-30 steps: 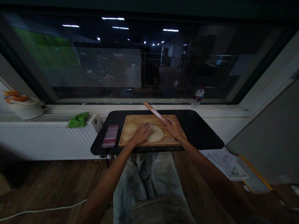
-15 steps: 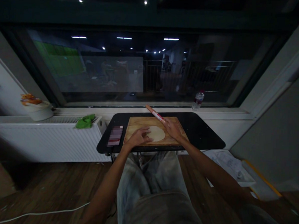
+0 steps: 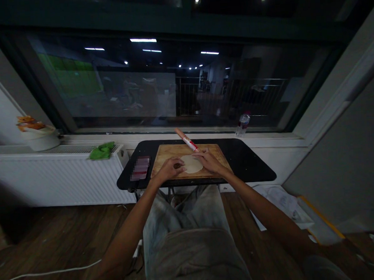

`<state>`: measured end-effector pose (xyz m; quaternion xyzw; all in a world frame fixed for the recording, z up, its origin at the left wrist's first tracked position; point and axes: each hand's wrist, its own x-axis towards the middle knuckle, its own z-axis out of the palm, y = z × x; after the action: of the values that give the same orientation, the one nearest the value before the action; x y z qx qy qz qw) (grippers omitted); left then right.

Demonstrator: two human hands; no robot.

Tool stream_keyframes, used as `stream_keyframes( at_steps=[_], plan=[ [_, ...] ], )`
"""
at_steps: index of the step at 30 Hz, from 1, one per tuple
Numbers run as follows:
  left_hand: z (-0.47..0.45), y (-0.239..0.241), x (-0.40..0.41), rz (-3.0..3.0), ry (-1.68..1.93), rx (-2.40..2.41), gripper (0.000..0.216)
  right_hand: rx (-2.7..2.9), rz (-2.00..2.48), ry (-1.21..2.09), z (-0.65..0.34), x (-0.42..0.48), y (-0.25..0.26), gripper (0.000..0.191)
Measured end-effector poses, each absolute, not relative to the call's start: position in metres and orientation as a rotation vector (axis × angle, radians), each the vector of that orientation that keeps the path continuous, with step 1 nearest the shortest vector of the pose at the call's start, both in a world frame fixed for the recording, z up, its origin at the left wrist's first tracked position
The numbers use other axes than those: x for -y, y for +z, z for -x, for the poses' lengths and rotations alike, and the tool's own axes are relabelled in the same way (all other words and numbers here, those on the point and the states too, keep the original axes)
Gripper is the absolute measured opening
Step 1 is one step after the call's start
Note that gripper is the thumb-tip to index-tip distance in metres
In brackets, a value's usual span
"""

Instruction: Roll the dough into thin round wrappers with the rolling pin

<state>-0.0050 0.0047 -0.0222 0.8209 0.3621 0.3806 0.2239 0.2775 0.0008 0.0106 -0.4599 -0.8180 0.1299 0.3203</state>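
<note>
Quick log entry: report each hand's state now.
Left hand: open, half curled at the dough's left edge.
Right hand: holding the rolling pin.

At the black-topped table, the left hand curves, thumb and fingers apart, at the edge of a flat dough round on a wooden board. The right hand holds a rolling pin slanting towards the window. A bottle stands on the sill; a green cloth drapes the radiator.
</note>
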Motion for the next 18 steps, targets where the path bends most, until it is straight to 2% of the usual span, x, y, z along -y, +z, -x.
stream_keyframes(
  at_steps=[3,8,18],
  plan=[
    [0.005,-0.023,-0.005,-2.288,1.048,-0.984,0.025,2.26,1.194,0.414,-0.27,0.002,0.011,0.032],
    [0.006,-0.034,-0.011,-2.302,1.109,-0.92,0.018,2.464,1.234,0.404,-0.264,0.004,0.011,0.048],
    [0.009,-0.038,-0.015,-2.429,1.066,-0.909,0.021,2.533,1.29,0.297,-0.251,0.013,0.023,0.045]
  ],
)
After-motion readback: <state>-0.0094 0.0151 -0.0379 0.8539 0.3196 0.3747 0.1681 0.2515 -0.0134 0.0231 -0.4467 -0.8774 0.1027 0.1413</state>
